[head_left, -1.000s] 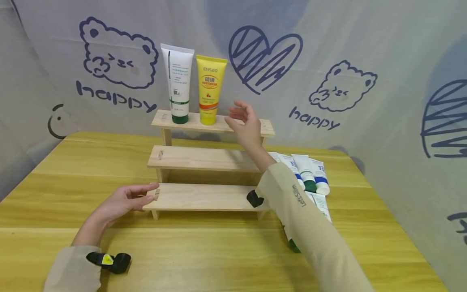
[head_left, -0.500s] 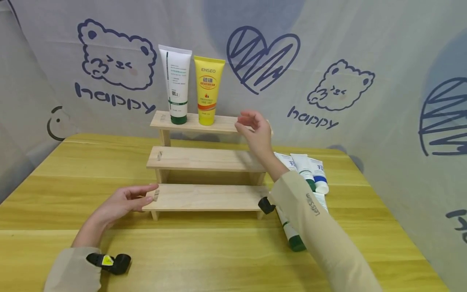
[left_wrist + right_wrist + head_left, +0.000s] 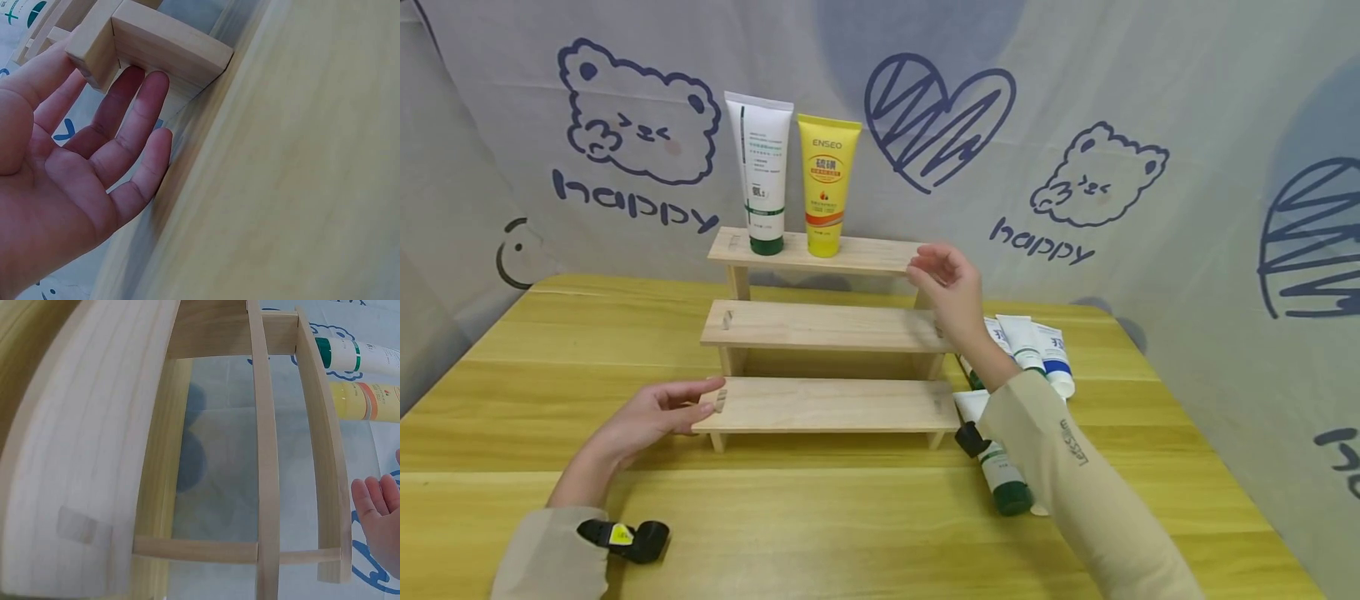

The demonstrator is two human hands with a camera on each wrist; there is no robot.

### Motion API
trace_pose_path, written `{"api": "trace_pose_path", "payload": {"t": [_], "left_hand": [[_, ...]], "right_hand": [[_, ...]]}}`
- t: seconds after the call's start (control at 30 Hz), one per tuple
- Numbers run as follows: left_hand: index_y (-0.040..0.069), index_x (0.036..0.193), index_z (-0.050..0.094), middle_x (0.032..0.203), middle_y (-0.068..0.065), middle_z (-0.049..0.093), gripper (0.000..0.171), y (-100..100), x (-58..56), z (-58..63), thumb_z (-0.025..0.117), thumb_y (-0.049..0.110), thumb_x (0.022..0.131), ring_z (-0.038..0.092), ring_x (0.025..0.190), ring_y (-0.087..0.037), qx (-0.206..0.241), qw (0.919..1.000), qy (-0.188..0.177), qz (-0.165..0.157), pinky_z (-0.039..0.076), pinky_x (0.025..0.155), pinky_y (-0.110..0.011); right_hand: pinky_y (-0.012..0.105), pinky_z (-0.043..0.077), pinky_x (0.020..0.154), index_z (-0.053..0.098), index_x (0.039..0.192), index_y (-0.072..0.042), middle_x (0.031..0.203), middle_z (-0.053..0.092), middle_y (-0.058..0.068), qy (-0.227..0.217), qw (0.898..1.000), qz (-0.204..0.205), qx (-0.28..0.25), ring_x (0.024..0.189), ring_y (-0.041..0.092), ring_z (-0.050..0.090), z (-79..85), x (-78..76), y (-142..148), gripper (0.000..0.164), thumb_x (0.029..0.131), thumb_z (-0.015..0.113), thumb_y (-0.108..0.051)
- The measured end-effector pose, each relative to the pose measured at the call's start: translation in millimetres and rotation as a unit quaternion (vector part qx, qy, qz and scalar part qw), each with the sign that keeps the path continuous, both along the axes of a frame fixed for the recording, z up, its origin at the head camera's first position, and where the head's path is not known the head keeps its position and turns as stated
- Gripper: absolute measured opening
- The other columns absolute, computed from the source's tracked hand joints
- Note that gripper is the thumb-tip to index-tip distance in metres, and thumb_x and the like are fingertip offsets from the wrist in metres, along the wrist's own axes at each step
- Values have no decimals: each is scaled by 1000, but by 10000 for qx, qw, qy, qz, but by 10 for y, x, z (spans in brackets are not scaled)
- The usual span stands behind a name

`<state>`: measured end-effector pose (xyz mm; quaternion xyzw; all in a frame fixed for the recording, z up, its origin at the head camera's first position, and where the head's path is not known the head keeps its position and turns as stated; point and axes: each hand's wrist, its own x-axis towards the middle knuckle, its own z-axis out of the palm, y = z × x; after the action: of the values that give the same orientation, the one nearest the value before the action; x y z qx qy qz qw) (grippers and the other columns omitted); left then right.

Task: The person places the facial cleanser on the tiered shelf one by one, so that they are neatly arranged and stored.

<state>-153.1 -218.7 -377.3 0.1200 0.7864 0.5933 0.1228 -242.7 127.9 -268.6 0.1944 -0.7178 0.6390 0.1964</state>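
A three-tier wooden display stand [image 3: 820, 325] stands on the table. My left hand [image 3: 643, 417] holds the left end of its lowest tier with thumb and index finger; in the left wrist view the other fingers [image 3: 150, 100] extend loosely below the board. On the top tier, a white tube with a green cap [image 3: 765, 175] and a yellow tube [image 3: 826, 187] stand upright, side by side at the left. My right hand [image 3: 953, 287], fingers loosely bent and holding nothing, overlaps the right end of the top tier.
Several white tubes [image 3: 1021, 337] with green or blue parts lie on the table right of the stand, partly hidden by my right arm. Another green-capped tube [image 3: 1003, 475] lies nearer the front. A printed cloth [image 3: 850, 50] hangs behind the wooden table [image 3: 775, 517].
My right hand has moved right and down from beside the yellow tube to the top tier's right end, uncovering more lying tubes. My left hand and the standing tubes keep their places.
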Motion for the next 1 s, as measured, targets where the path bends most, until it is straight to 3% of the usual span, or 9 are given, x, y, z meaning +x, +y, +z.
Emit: {"api": "trace_pose_path", "payload": {"t": [0.43, 0.63, 0.97, 1.0], "left_hand": [[-5, 130, 41, 128, -16, 45, 51, -10, 6, 6, 57, 21, 89, 53, 90, -12, 88, 10000, 9, -33, 47, 66, -30], [-5, 129, 42, 123, -5, 49, 50, -11, 9, 16, 57, 20, 88, 53, 88, -13, 98, 9999, -58, 2, 47, 65, -29], [-3, 129, 42, 127, -17, 44, 52, -3, -2, 15, 59, 23, 87, 51, 85, -15, -41, 9998, -175, 78, 47, 64, -29], [-3, 130, 42, 126, -17, 45, 52, -3, -3, 17, 59, 23, 87, 51, 84, -15, -47, 9998, -173, 77, 46, 64, -29]], "right_hand": [[25, 46, 80, 51, 104, 13, 99, 56, 28, -185, 9997, -69, 141, 85, 10, 57, -90, 165, 236, 25, 81, 60, 6], [24, 48, 76, 51, 103, 14, 99, 55, 28, -103, 9996, -15, 250, 85, 12, 57, -151, 224, 362, 24, 81, 60, 6], [25, 49, 73, 52, 102, 11, 96, 58, 18, -488, 9984, -129, 245, 86, 14, 57, -282, 360, 667, 25, 82, 61, 1], [25, 49, 73, 54, 102, 8, 97, 58, 16, -498, 9986, -7, 168, 87, 14, 57, -410, 272, 768, 24, 83, 62, -2]]}}
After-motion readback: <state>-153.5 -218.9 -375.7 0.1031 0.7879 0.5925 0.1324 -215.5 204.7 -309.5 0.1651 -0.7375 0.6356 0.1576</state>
